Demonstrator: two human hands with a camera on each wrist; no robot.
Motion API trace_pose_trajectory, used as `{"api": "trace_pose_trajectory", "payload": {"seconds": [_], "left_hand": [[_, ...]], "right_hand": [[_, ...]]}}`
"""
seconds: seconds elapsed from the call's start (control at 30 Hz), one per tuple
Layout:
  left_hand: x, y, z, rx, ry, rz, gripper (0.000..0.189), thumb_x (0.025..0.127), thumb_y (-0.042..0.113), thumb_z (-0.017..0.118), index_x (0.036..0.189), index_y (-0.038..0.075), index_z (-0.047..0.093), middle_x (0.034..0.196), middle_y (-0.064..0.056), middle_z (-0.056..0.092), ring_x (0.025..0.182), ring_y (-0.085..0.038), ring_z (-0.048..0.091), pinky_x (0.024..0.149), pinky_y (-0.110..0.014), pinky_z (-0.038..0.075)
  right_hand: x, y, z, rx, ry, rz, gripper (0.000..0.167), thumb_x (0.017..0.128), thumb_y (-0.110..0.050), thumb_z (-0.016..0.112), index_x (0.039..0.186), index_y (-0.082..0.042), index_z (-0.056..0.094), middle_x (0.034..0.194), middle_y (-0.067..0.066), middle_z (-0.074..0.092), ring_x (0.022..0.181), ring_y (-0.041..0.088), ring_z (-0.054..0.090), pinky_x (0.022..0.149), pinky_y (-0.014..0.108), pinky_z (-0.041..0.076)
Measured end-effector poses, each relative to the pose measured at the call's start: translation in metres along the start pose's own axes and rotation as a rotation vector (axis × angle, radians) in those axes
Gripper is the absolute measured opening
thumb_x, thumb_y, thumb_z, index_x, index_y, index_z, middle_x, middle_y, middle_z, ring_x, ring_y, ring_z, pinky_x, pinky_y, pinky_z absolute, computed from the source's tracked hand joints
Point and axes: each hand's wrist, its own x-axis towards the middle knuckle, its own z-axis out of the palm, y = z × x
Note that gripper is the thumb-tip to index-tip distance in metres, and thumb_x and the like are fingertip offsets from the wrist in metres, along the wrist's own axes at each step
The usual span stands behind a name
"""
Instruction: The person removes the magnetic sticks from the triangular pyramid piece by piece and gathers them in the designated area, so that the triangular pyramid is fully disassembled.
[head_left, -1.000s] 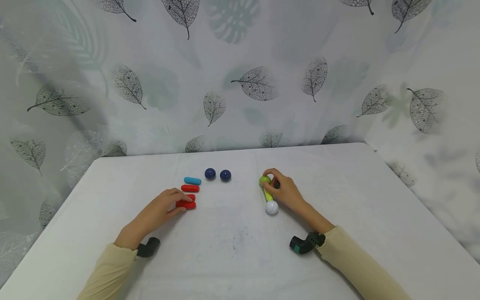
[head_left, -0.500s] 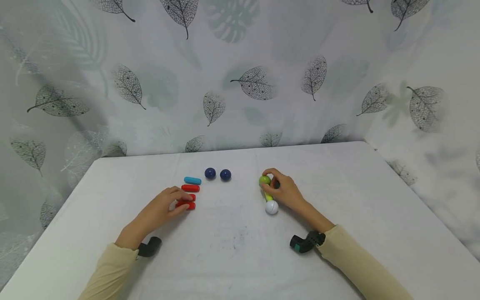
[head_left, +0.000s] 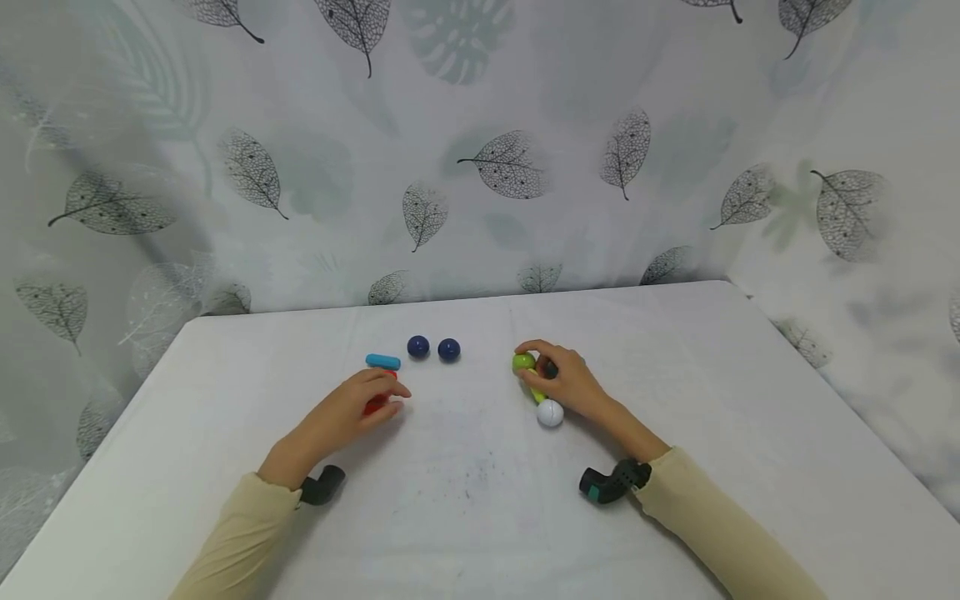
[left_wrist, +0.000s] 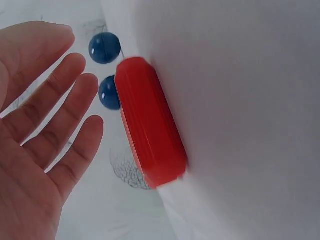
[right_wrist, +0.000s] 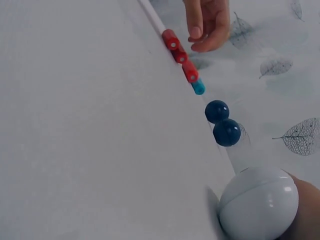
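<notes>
In the head view my left hand [head_left: 348, 410] hovers over the red sticks [head_left: 375, 405], fingers spread and partly covering them. The left wrist view shows that hand [left_wrist: 30, 165] beside a ridged red stick [left_wrist: 150, 122], nothing between its fingers. My right hand [head_left: 573, 382] pinches a green ball [head_left: 523, 362] between thumb and forefinger. From that ball a yellow-green stick [head_left: 538, 395] runs to a white ball [head_left: 551, 413] on its near side. In the right wrist view the white ball [right_wrist: 259, 204] hides most of the right hand [right_wrist: 307, 210].
A blue stick [head_left: 383, 362] lies just beyond the red ones. To its right sit two dark blue balls [head_left: 417, 347], close together. All rest on a white-covered table [head_left: 480, 517], with a leaf-patterned cloth [head_left: 480, 225] behind its far edge.
My left hand has let go of the red sticks, lifting and shifting right over them. The green ball has moved slightly left and the white ball slightly right, turning the yellow-green stick.
</notes>
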Motion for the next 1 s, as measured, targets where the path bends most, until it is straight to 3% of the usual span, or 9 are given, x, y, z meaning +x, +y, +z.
{"api": "trace_pose_trajectory", "payload": {"seconds": [0.17,0.33,0.47,0.63,0.77,0.9,1.0], "left_hand": [[0.012,0.005,0.01,-0.015,-0.047,0.007,0.017,0.09,0.01,0.069,0.107,0.009,0.07,0.105,-0.002,0.063,0.092,-0.018,0.06,0.078,-0.029,0.054],[0.028,0.013,0.025,0.017,-0.104,0.096,0.017,0.09,0.009,0.069,0.107,0.008,0.071,0.102,-0.002,0.065,0.096,-0.017,0.063,0.086,-0.031,0.054],[0.041,0.024,0.033,0.009,-0.154,0.138,0.018,0.091,0.01,0.068,0.109,0.008,0.07,0.104,-0.002,0.066,0.097,-0.017,0.063,0.089,-0.032,0.053],[0.057,0.038,0.036,-0.026,-0.231,0.088,0.023,0.093,0.015,0.066,0.116,0.01,0.067,0.111,-0.003,0.064,0.102,-0.018,0.061,0.092,-0.034,0.052],[0.069,0.046,0.039,-0.045,-0.303,-0.002,0.034,0.094,0.02,0.066,0.126,0.011,0.061,0.117,-0.003,0.062,0.107,-0.019,0.059,0.094,-0.035,0.051],[0.079,0.05,0.046,-0.085,-0.327,-0.058,0.047,0.094,0.023,0.067,0.136,0.012,0.051,0.12,-0.004,0.059,0.108,-0.018,0.058,0.094,-0.035,0.051],[0.085,0.052,0.05,-0.121,-0.327,-0.054,0.051,0.094,0.022,0.067,0.14,0.012,0.047,0.121,-0.005,0.059,0.108,-0.018,0.058,0.094,-0.034,0.05]], "right_hand": [[0.003,0.001,-0.008,0.018,-0.103,-0.023,0.038,0.089,-0.014,0.072,0.126,-0.008,0.063,0.084,-0.002,0.062,0.076,0.013,0.054,0.07,0.03,0.045],[0.004,0.0,-0.017,0.034,-0.249,-0.071,0.047,0.088,-0.014,0.073,0.133,-0.009,0.06,0.097,0.001,0.066,0.089,0.017,0.056,0.083,0.038,0.042],[0.004,-0.003,-0.021,0.032,-0.312,-0.061,0.049,0.089,-0.017,0.072,0.136,-0.011,0.058,0.107,0.001,0.068,0.097,0.019,0.055,0.087,0.04,0.04],[0.004,-0.006,-0.022,0.036,-0.393,-0.071,0.048,0.092,-0.021,0.069,0.138,-0.014,0.057,0.123,0.001,0.065,0.102,0.019,0.054,0.088,0.039,0.042],[0.004,-0.007,-0.022,0.037,-0.434,-0.118,0.048,0.093,-0.022,0.067,0.139,-0.013,0.055,0.133,0.003,0.061,0.103,0.018,0.054,0.088,0.038,0.043],[0.004,-0.005,-0.021,0.052,-0.429,-0.15,0.049,0.091,-0.02,0.07,0.138,-0.012,0.056,0.119,0.002,0.068,0.098,0.015,0.057,0.088,0.037,0.045],[0.004,-0.005,-0.019,0.098,-0.411,-0.159,0.046,0.089,-0.019,0.073,0.131,-0.009,0.057,0.103,0.001,0.07,0.097,0.015,0.061,0.091,0.04,0.047]]}}
